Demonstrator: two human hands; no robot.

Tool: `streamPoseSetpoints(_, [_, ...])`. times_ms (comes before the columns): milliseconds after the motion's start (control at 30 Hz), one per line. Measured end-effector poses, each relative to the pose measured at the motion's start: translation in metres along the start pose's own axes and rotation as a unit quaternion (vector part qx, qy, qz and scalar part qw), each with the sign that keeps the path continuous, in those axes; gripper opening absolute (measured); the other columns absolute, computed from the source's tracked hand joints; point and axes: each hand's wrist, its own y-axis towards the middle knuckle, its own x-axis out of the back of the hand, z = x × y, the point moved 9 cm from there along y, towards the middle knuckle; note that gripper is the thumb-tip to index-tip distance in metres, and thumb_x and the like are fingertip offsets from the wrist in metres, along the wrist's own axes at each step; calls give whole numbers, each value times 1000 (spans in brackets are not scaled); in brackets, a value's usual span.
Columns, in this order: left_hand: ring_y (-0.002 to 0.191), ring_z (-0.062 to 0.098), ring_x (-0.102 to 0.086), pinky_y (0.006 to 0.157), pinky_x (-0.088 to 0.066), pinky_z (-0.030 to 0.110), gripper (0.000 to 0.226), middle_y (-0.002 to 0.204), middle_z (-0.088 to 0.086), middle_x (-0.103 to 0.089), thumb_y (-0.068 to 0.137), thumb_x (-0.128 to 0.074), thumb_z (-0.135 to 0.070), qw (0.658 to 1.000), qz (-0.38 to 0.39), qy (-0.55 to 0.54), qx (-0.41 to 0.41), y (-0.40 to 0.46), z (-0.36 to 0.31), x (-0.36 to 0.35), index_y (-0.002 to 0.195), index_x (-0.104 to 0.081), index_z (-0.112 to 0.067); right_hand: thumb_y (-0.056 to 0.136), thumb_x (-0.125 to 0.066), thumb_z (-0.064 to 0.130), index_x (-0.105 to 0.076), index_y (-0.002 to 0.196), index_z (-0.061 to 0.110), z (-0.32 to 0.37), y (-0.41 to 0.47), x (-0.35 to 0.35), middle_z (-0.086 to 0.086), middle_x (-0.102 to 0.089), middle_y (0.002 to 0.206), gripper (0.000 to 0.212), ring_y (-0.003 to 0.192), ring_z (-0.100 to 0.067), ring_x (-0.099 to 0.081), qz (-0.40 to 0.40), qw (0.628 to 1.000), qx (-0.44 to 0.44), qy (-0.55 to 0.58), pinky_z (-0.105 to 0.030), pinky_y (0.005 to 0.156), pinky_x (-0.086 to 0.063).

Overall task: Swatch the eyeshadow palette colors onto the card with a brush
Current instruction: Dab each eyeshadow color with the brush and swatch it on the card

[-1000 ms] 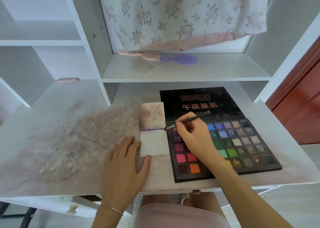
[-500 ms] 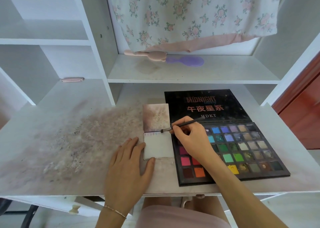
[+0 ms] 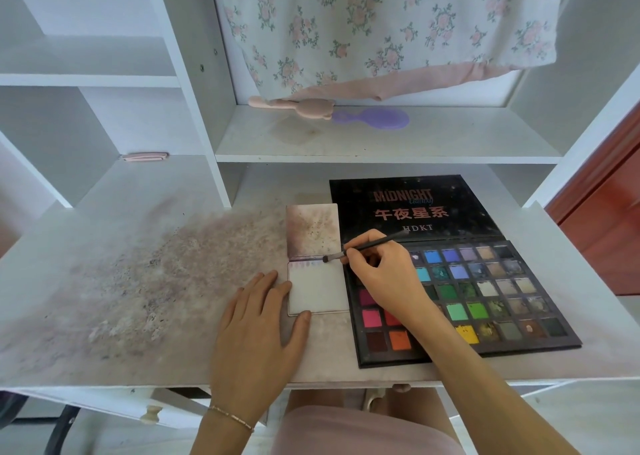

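Note:
A large black eyeshadow palette (image 3: 485,292) lies open on the desk, its lid flat behind it and many coloured pans showing. To its left is a small white card (image 3: 318,292), hinged to a stained upper leaf, with a row of faint swatches along its top edge. My right hand (image 3: 384,271) pinches a thin dark brush (image 3: 367,247); the brush tip touches the card's top edge, right of the swatches. My left hand (image 3: 259,326) lies flat on the desk, fingertips and thumb against the card's lower left corner.
The white desk top (image 3: 138,281) is smeared with powder stains on its left half. On the shelf behind lie a pink bear-shaped brush (image 3: 298,106) and a purple brush (image 3: 374,118). Floral cloth (image 3: 381,22) hangs above. A small pink item (image 3: 144,157) sits at the left back.
My right hand moved the brush left from over the palette's top left pans to the card's top edge. The left hand stayed by the card.

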Motion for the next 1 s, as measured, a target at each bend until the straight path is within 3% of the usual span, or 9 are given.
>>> streamPoseSetpoints(500, [125, 24, -47, 105, -26, 36, 42, 131, 6, -55, 85, -57, -40, 1000, 18, -10, 7, 0, 2, -2, 118, -61, -14, 86, -55, 16, -53, 79, 32, 0, 1, 0, 4, -67, 79, 18, 75, -5, -62, 2, 1000, -1, -10, -8, 64, -47])
streamPoseSetpoints(1000, [120, 27, -52, 102, -32, 41, 46, 126, 8, -59, 79, -53, -41, 1000, 4, -8, 5, 0, 0, 0, 113, -64, -13, 87, -54, 14, -53, 78, 32, 0, 0, -1, 8, -65, 75, 20, 73, 1, -60, 12, 1000, -3, -10, -6, 61, -45])
